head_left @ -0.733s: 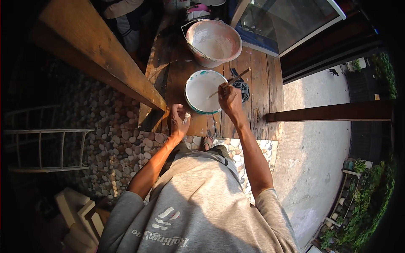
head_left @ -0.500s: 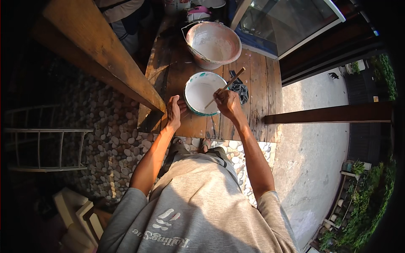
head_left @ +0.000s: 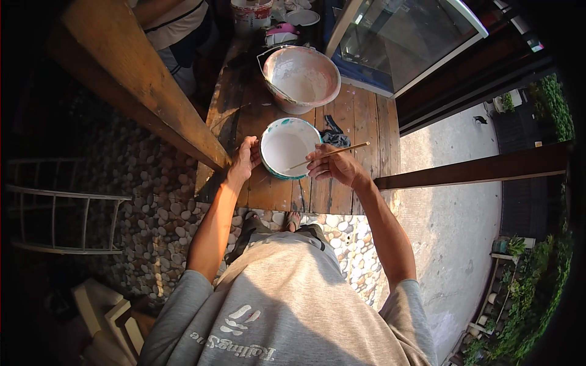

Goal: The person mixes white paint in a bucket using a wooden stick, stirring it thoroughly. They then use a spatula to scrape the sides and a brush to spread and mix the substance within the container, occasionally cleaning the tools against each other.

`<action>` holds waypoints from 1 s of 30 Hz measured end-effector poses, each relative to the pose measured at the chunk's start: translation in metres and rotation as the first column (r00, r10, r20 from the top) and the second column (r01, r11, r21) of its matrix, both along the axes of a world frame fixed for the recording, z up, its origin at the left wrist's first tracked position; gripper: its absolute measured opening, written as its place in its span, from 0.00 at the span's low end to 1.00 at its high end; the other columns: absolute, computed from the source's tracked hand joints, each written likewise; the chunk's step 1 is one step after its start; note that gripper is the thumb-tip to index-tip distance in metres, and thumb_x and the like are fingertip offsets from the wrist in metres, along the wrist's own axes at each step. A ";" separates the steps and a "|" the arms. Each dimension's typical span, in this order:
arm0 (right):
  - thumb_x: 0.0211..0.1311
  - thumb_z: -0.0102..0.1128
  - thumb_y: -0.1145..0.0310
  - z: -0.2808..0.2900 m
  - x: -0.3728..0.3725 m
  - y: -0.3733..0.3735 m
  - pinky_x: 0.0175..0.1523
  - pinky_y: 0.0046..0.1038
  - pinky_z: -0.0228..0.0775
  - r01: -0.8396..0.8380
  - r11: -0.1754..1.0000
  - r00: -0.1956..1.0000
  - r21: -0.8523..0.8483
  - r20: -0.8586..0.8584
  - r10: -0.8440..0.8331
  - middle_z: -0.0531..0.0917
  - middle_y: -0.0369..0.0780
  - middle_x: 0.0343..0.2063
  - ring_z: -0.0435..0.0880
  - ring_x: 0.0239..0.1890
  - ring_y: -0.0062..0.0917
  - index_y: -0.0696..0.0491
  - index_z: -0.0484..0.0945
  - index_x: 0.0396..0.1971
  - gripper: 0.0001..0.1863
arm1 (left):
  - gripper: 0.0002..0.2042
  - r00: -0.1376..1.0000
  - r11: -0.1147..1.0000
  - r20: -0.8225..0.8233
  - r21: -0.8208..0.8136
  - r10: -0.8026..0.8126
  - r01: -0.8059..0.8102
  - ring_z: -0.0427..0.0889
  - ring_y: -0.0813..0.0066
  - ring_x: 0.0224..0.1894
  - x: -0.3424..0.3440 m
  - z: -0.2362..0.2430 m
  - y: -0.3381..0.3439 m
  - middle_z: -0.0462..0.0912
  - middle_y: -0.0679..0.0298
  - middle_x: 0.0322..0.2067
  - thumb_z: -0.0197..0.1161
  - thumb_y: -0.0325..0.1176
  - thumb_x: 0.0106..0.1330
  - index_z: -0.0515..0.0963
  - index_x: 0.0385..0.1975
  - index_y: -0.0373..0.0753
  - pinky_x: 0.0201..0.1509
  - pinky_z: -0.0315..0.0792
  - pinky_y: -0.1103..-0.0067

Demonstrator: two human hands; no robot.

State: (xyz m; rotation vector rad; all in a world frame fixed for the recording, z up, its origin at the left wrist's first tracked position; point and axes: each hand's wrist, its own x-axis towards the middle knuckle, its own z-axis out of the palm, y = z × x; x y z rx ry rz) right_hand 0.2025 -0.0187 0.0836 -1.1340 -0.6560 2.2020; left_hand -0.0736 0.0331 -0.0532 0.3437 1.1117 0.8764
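Rough wooden planks (head_left: 357,116); seemingly plastic, paint-smeared bowl (head_left: 287,146)
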 end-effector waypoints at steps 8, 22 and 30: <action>0.55 0.63 0.74 0.024 -0.007 -0.015 0.27 0.24 0.79 -0.371 0.928 0.700 -0.042 0.644 0.309 0.83 0.43 0.24 0.84 0.22 0.23 0.66 0.76 0.42 0.16 | 0.07 0.993 0.989 -0.030 0.082 -0.118 0.120 0.76 0.84 0.37 0.010 0.018 -0.001 0.78 0.74 0.32 0.58 0.42 0.62 0.75 0.33 0.48 0.42 0.73 0.76; 0.59 0.48 0.70 -0.003 0.020 0.001 0.30 0.39 0.75 -0.919 0.392 -0.136 0.052 0.890 -0.436 0.81 0.50 0.22 0.83 0.25 0.42 0.57 0.80 0.25 0.11 | 0.08 0.976 0.932 -0.048 0.290 -0.213 0.217 0.76 0.87 0.29 0.042 0.049 -0.024 0.77 0.75 0.27 0.59 0.42 0.65 0.73 0.32 0.47 0.34 0.74 0.82; 0.55 0.45 0.73 0.022 0.005 -0.038 0.29 0.39 0.75 -0.915 0.383 0.018 0.123 0.963 -0.268 0.80 0.55 0.19 0.82 0.22 0.46 0.59 0.79 0.19 0.13 | 0.07 0.964 0.926 -0.115 0.271 -0.241 0.264 0.76 0.87 0.29 0.053 0.063 -0.029 0.75 0.75 0.27 0.59 0.40 0.66 0.72 0.32 0.47 0.33 0.74 0.82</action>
